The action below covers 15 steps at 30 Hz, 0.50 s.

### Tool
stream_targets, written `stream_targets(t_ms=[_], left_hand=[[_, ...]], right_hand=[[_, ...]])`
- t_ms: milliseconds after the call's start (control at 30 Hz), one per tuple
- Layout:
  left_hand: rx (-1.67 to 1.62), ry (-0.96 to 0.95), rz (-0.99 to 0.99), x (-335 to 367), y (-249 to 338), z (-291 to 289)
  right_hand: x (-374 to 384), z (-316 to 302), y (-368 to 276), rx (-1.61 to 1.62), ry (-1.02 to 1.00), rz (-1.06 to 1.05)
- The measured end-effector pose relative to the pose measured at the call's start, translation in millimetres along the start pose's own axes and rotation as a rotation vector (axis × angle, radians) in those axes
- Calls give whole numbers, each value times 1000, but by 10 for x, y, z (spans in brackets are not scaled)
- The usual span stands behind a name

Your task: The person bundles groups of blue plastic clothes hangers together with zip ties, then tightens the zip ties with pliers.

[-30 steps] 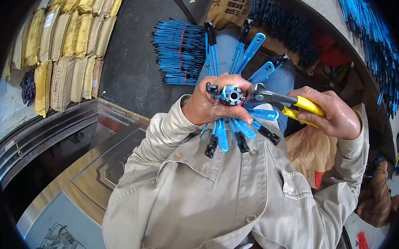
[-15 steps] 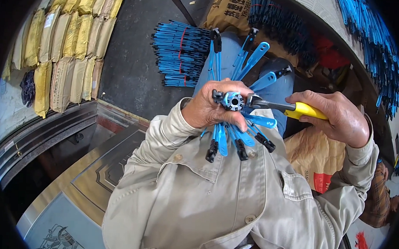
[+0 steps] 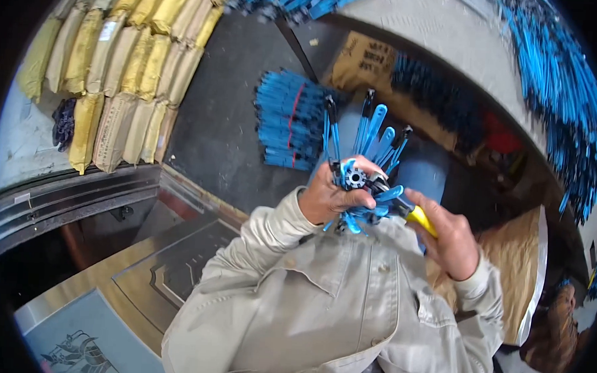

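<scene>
My left hand (image 3: 324,199) is closed round a round hub (image 3: 355,178) with a dark hole in its middle and notches around it. Blue ribs (image 3: 376,123) with black ends fan out from the hub, up past my fingers and down below them. In my right hand (image 3: 448,236) is a pair of pliers with yellow handles (image 3: 421,220). The metal head of the pliers meets the hub's right side, close to my left fingers. A blue rib partly covers the pliers there, so what the jaws grip is hidden.
A tied bundle of blue ribs (image 3: 288,119) lies on the dark surface beyond my hands. More ribs hang at the upper right (image 3: 562,98). Yellow and tan packages (image 3: 127,59) are stacked at the left. Brown paper (image 3: 508,262) is at my right; another person's sleeve (image 3: 555,324) shows beyond it.
My view has tilted, bringing blue ribs in along the top edge. My right hand has moved in towards my left, with the pliers angled more steeply. The lower ribs are more bunched together.
</scene>
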<state>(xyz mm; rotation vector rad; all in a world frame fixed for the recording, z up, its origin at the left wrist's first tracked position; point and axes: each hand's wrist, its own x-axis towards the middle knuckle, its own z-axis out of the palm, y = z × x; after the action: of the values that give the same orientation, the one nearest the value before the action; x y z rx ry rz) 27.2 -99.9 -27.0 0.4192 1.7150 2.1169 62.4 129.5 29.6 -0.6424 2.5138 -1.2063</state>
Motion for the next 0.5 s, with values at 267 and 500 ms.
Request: stream_targets(t_ms=[267,500], left_hand=[[133,305,213,80,-266,-391],[272,827,522,311,1112,-935]], right_hand=[[525,-780,521,-741,520,129],[961,-1337,1274,-1038,671,142]])
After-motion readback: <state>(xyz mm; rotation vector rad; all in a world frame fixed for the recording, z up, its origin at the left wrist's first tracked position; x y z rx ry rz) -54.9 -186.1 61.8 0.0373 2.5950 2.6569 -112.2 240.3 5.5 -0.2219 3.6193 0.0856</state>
